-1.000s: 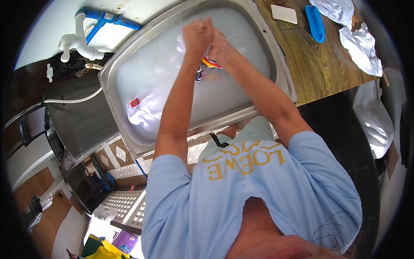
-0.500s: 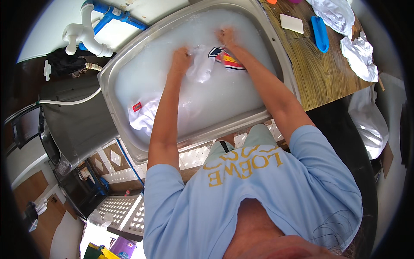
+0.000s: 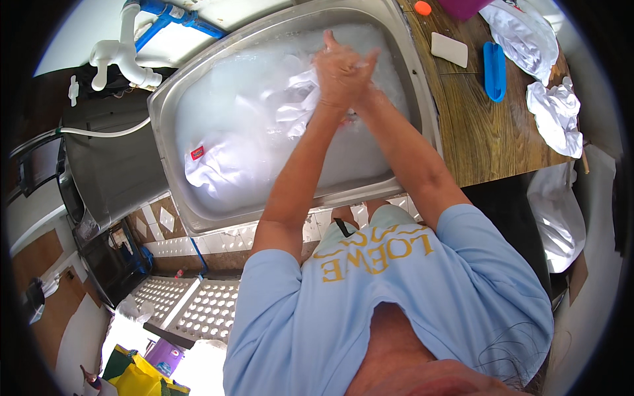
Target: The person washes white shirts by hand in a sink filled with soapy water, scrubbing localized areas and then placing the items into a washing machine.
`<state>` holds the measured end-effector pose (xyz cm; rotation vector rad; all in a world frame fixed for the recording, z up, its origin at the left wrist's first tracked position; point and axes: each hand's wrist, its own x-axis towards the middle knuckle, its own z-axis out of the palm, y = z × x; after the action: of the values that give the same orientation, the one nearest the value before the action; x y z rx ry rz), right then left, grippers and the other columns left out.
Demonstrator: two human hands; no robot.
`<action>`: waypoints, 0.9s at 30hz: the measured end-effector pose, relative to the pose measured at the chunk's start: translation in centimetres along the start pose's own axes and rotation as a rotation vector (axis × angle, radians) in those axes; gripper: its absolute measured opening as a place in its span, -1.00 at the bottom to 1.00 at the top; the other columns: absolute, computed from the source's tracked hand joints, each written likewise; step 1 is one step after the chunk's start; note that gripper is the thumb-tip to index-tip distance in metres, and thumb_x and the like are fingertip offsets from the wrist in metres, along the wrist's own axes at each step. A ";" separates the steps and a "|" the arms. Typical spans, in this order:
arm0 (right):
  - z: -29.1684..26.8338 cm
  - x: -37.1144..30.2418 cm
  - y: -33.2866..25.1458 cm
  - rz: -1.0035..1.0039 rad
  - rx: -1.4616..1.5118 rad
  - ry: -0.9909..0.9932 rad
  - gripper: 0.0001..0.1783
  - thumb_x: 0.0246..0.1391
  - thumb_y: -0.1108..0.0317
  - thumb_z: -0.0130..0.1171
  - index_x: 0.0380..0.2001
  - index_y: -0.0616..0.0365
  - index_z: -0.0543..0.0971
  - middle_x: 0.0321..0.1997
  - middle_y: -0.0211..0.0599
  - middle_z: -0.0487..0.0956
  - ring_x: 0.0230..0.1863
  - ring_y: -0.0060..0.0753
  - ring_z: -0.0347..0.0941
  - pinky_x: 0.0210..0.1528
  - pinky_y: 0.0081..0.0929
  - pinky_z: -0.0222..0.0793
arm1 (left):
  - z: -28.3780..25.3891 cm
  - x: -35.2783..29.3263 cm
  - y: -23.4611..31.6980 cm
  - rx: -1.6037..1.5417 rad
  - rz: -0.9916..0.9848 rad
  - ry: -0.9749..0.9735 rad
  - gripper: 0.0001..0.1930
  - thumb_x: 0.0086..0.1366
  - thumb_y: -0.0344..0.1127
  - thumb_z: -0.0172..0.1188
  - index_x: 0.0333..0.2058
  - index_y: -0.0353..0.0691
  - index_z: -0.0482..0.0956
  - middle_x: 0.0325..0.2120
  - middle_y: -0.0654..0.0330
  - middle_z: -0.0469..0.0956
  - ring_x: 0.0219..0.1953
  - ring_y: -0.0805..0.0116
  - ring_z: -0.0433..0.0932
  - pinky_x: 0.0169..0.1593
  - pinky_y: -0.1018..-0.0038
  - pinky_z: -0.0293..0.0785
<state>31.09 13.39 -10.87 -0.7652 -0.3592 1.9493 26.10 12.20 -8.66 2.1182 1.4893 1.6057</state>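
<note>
My left hand (image 3: 339, 74) and my right hand (image 3: 368, 97) are pressed together over cloudy water in a metal basin (image 3: 160, 125). The left lies across the right with its fingers bent, hiding most of the right hand's fingers. Wet white cloth (image 3: 296, 109) floats bunched against the left hand. What sits between the palms is hidden. Behind the wrists, only a scrap of coloured print shows. Another white garment (image 3: 221, 168) with a small red label (image 3: 197, 153) lies half sunk at the basin's near left.
On the wooden counter (image 3: 485, 142) at right are an off-white bar (image 3: 449, 50), a long blue tray-like piece (image 3: 494, 71), an orange cap (image 3: 422, 8), a purple container (image 3: 465, 8) and white cloths (image 3: 556, 117). White piping (image 3: 125, 56) stands beyond the basin's left edge.
My hands were apart, with cloth bearing a coloured print between them; now they have come together, the left having moved right onto the other. The print is mostly covered or submerged.
</note>
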 end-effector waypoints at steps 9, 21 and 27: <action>-5.3 7.2 3.5 0.176 0.678 -0.773 -0.60 0.15 -0.14 0.05 -0.33 -0.02 0.46 -0.41 -0.48 0.43 -0.38 -0.53 0.35 -0.31 -0.50 0.34 | 0.3 1.5 -3.9 -0.122 -0.221 -0.023 -0.70 0.19 -0.36 0.17 -0.70 -0.34 0.46 -0.79 0.09 0.35 -0.70 0.34 0.21 -0.54 0.46 0.32; -1.4 -1.6 -2.7 -0.373 -0.979 0.044 -0.41 0.14 -0.07 0.12 -0.81 -0.02 0.21 -0.77 -0.66 0.05 -0.68 -0.73 -0.09 -0.61 -0.54 -0.22 | -17.3 0.0 -6.0 0.113 -0.539 -0.366 -0.59 0.29 0.03 0.08 -0.32 -0.25 0.64 -0.34 0.18 0.60 -0.31 0.28 0.55 -0.25 0.35 0.43; -1.9 -1.6 -2.1 -0.402 -1.216 0.000 -0.35 0.13 -0.09 0.07 -0.74 0.30 0.32 -0.76 -0.38 0.15 -0.64 -0.48 0.07 -0.53 -0.38 0.09 | -25.7 0.5 3.5 -0.403 -0.600 -0.205 -0.81 0.28 -0.31 0.15 -0.24 -0.31 0.58 -0.40 0.15 0.58 -0.39 0.38 0.52 -0.21 0.47 0.45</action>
<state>34.31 12.85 -10.63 -1.2893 -1.6279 1.2040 8.33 -0.78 5.02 1.3926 1.4008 1.2810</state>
